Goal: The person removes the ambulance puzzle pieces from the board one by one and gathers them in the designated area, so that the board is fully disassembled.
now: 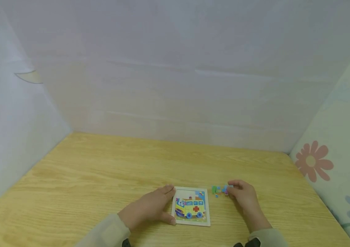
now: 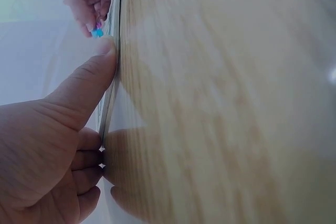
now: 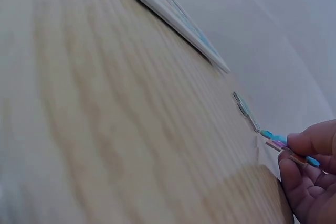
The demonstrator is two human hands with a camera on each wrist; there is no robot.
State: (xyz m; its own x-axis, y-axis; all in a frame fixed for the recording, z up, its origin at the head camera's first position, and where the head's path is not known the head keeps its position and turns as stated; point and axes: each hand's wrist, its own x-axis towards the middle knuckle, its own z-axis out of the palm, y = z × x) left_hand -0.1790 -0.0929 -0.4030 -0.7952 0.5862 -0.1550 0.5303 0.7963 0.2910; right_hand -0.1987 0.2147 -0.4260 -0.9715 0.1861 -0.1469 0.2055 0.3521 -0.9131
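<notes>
A square jigsaw puzzle board (image 1: 191,223) with a pale rim lies on the table, showing a yellow ambulance with a red cross. My left hand (image 1: 154,206) holds its left side, with fingers by the upper left corner and thumb at the lower left one. The upper left part of the picture shows bare pale backing. To the right of the board, my right hand (image 1: 245,197) pinches a blue puzzle piece (image 3: 312,161) between thumb and fingers, low over the table. Other loose puzzle pieces (image 1: 214,189), green and blue, lie just left of those fingertips.
The wooden table (image 1: 107,164) stretches away behind the board and to both sides. Pale cloth walls (image 1: 175,103) stand at its back, left and right; the right one (image 1: 341,144) carries printed flowers.
</notes>
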